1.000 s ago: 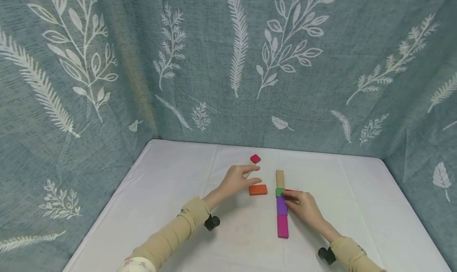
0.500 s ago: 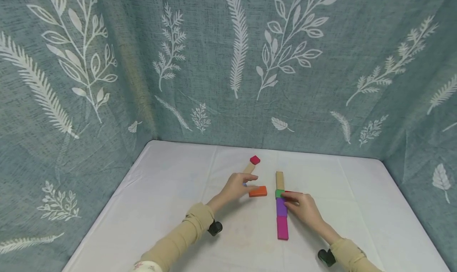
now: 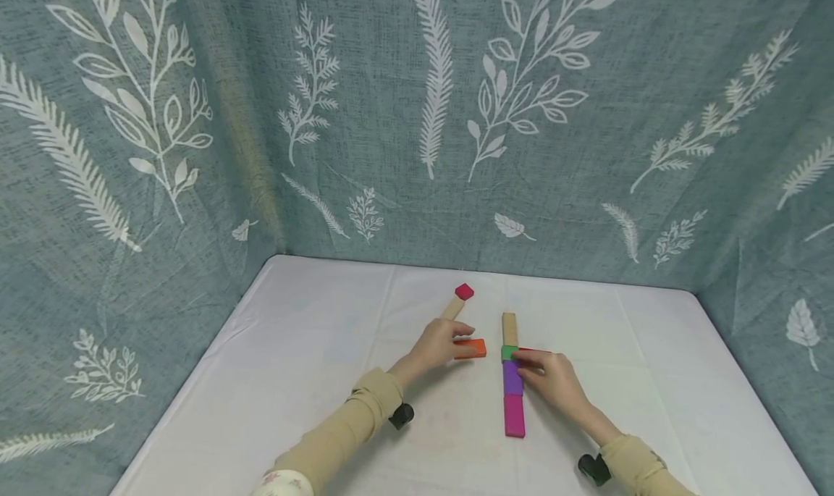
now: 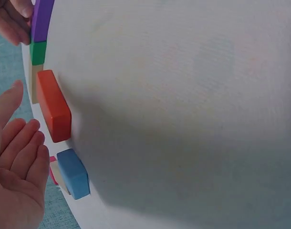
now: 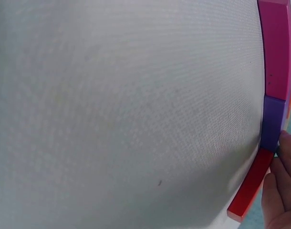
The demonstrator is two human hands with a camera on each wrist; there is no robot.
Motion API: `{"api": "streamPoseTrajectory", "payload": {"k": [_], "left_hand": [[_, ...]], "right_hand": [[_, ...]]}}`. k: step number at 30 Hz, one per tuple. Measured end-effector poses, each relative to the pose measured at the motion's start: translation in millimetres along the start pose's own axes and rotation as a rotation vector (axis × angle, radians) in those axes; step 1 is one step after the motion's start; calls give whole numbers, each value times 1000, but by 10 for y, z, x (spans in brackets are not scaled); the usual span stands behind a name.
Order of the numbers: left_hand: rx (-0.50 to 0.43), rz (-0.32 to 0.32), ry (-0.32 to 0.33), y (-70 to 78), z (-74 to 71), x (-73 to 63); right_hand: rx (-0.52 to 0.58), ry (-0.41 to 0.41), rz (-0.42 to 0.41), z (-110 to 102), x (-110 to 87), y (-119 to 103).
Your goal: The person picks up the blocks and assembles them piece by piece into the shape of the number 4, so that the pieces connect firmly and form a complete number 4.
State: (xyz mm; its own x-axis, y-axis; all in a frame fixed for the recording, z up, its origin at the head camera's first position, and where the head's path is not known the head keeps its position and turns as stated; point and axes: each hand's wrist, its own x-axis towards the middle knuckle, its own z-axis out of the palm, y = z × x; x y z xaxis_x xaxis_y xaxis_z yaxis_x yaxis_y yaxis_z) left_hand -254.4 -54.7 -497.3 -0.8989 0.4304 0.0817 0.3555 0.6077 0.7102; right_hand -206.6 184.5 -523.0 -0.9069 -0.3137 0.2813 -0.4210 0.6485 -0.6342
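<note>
My left hand (image 3: 436,344) is at the orange block (image 3: 478,347), its fingers and thumb apart on either side. In the left wrist view a gap shows between this hand and the orange block. My right hand (image 3: 554,380) rests its fingertips at the join of the green block (image 3: 510,352) and purple block (image 3: 512,378). A red block (image 5: 250,186) runs rightward from that join, partly hidden by the fingers. The row continues with a natural wood block (image 3: 510,329) at the far end and a magenta block (image 3: 514,416) at the near end.
Beyond my left hand lie a wood block (image 3: 452,308) and a crimson block (image 3: 465,292). A blue block (image 4: 73,174) sits near them, hidden by the hand in the head view. White cloth covers the table (image 3: 326,322); a patterned teal curtain (image 3: 391,119) stands behind.
My left hand has come down and slightly nearer, toward the orange block, uncovering the wood block behind it. The right hand stays at the block row.
</note>
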Motion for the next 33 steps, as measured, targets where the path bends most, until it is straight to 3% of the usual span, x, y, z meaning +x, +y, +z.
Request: {"api": "streamPoseTrajectory", "payload": {"k": [7,12,16,18,22,24,25,28,30,33], "left_hand": [[85,73,4,-21,41,-10],[112,71,10,-32,74,-15],[102,72,12,-49,93,-21],[101,112,28,-121,122,2],[106,144,43,-114,106,-8],[107,136,45,-104,101,-9],[99,108,36,-33,69,-39],[88,117,50,-44,72,-36],[103,157,77,-43,73,-46],[89,164,89,-54,87,-37]], "right_hand": [[-6,12,-11,10,-3,1],[-1,22,-10,15,-11,-13],[3,5,8,7,-12,-25],[4,-3,14,3,-12,-26],[10,-5,19,1,-10,-21],[10,-5,16,2,-7,-22],[11,-4,16,2,-6,-20],[15,-3,15,1,-2,-16],[18,-1,16,-3,-2,-12],[20,0,15,-13,-1,-10]]}}
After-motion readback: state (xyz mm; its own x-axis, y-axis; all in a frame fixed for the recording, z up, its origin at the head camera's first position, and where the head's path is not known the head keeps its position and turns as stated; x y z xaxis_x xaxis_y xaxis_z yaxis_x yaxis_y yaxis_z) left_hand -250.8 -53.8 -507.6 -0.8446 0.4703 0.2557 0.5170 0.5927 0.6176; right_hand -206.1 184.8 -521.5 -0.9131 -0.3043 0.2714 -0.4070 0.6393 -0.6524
